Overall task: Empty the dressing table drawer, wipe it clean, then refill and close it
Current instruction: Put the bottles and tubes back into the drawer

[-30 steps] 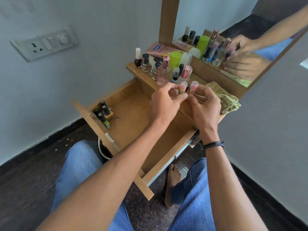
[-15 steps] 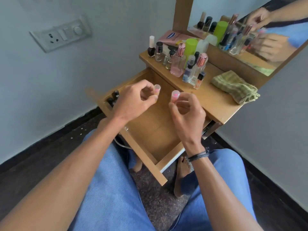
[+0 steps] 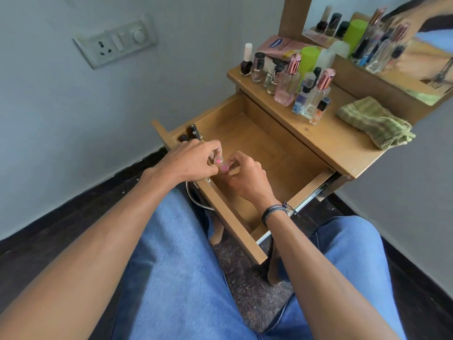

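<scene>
Pinching small pink-topped clear vials [image 3: 218,161], one each, the left grip [image 3: 188,160] and right grip [image 3: 245,180] hang low inside the open wooden drawer [image 3: 269,153], beside dark bottles [image 3: 192,132] lying there, likely to group refilled items; the folded green cloth [image 3: 375,122] rests on the counter [image 3: 343,146]

drawer [image 3: 269,153]: wooden, pulled open | dark bottles [image 3: 192,132]: left corner | pink vials [image 3: 218,161]: held above

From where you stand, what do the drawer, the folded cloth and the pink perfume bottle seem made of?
The drawer looks like wood or wood-look laminate, matte, with visible grain. The folded cloth looks like soft green fabric, ribbed and rumpled. The pink perfume bottle is probably glass, glossy and see-through, with a shiny metallic-looking cap.
</scene>
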A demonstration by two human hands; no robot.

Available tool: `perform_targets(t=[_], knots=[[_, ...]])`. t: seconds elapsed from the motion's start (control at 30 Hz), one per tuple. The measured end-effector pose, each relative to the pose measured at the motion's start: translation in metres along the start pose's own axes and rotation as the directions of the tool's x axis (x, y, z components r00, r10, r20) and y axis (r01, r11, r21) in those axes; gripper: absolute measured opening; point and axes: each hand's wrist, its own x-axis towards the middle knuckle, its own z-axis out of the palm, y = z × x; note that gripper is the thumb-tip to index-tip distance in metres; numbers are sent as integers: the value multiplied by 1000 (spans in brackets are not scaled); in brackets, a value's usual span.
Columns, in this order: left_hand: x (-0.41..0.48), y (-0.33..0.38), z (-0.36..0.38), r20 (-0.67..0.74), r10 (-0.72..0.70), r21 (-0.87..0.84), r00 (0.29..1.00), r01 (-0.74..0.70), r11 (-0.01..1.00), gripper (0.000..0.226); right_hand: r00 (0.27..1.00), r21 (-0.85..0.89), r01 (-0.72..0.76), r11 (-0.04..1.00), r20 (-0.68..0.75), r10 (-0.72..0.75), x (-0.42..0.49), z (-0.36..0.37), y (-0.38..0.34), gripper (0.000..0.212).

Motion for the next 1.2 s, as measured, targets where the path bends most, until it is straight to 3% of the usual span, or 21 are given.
perform_targets(t=[0.37,0.53,0.83,1.03,1.13,1.2], knots=[[1,-8,-8,116,-96,-16,989,98,995,22,993,-100,99,990,75,-92,-1,18,-1,7],[-3,-9,-15,142,-88,-87,986,100,991,30,992,-173,110,979,85,-97,-2,20,-3,21],[-2,-8,-19,148,-105,-148,983,127,981,55,993,-149,93,985,79,-82,-5,17,-3,32],[5,-18,-19,13,-90,-213,996,91,973,52,997,-87,10,996,-75,-16,-12,0,2,34],[13,-15,-18,-45,-54,-259,998,41,965,48,968,-67,45,997,-244,-60,-20,-23,3,31],[19,-8,-18,-91,-34,-295,995,5,956,44,900,-56,117,992,-417,-130,-25,-48,1,26]])
